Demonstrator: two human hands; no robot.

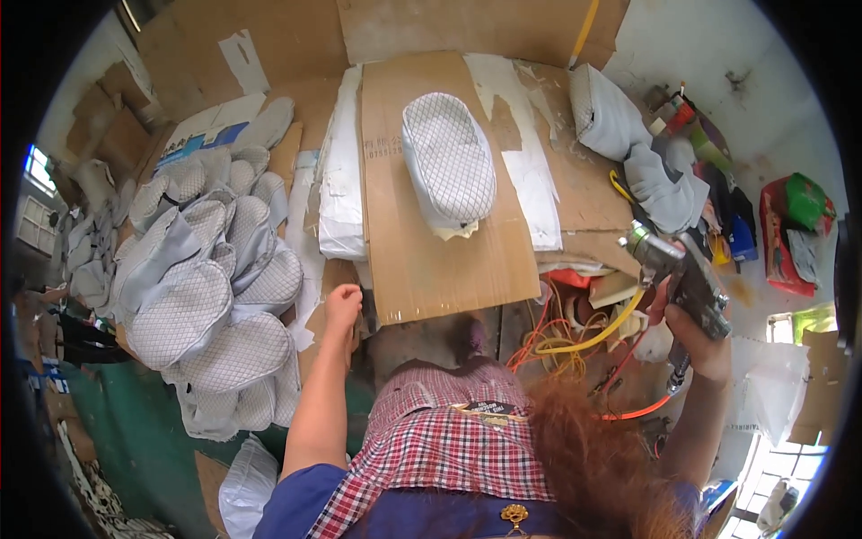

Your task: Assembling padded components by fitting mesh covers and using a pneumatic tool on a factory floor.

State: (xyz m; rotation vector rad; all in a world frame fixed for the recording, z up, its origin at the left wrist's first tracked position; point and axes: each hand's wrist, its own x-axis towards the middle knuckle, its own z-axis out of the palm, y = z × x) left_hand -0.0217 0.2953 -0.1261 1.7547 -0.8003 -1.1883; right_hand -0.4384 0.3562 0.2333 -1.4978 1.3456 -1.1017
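Cardboard point(449, 278) in front of me carries one grey-white quilted piece point(451, 166), set lengthwise near its middle, diamond-stitched face upward, a ragged cream edge showing at its near end. Neither hand touches it. The right hand point(690, 325) is off to the right, fingers wrapped around a spray gun point(705, 292) whose nozzle end faces leftward, well apart from the piece. I can see no spray from my station. The left hand point(343, 308) is just beside the near-left edge of the cardboard, fingers curled together; I cannot tell whether they pinch anything.

I judge the step in hand to be preparation for a spray pass: work laid out, gun gripped, no coating that I can confirm. The next move, in my assessment, calls for me to bring the nozzle across, aim at the piece and keep the left hand out of line. The orange hose point(639, 413) and yellow hose point(600, 342) would need slack; either could snag. Similar pieces point(184, 310) are heaped at left; I cannot tell which, if any, are treated.
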